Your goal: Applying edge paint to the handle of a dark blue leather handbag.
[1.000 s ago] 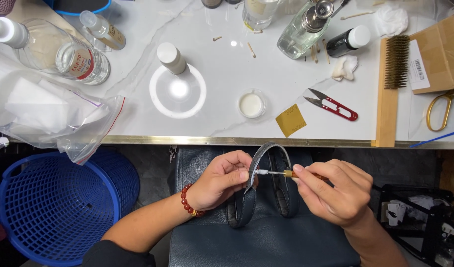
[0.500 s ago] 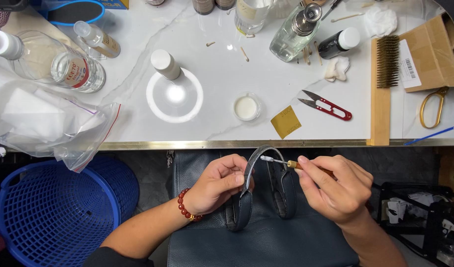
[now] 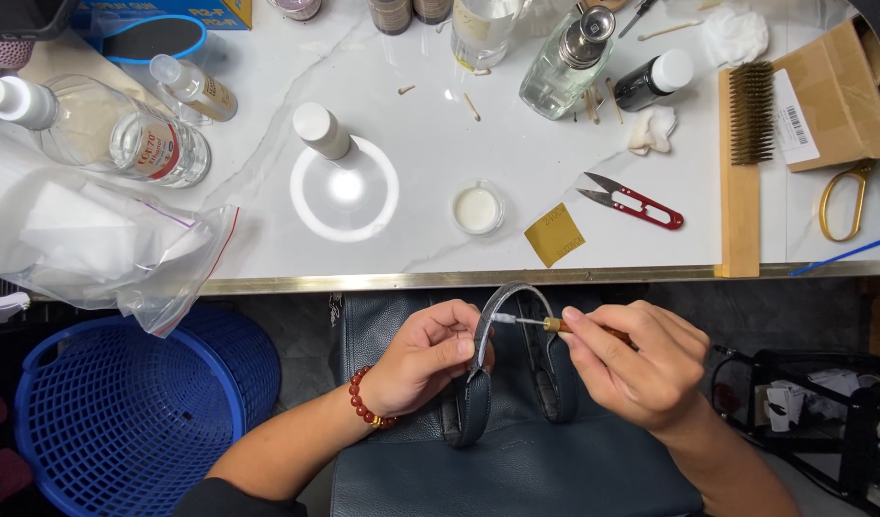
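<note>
Handbag handle (image 3: 502,302), a dark blue leather strap arching up from a handbag (image 3: 517,469) on the person's lap just below the tabletop (image 3: 430,220) edge, is being worked along its rim with a fine brush (image 3: 526,323). The left hand (image 3: 426,354), a red bead bracelet (image 3: 363,402) at its wrist, is clamped around the strap, thumb and fingers pinching it steady near the top of the arch. The right hand (image 3: 631,359) is closed on the brush's wooden shaft, its pale tip touching the handle's edge. Compared with half a second earlier, the tip is sitting slightly further along the curve, while the left hand's grip is looking unchanged, suggesting the edge is being coated in short strokes. On the white tabletop above are lying red thread snips (image 3: 631,203), a small white dish (image 3: 478,208), a square of yellow paper (image 3: 554,234), a wooden wire brush (image 3: 742,163) and several bottles. A blue plastic basket (image 3: 124,421) is standing at the left.
</note>
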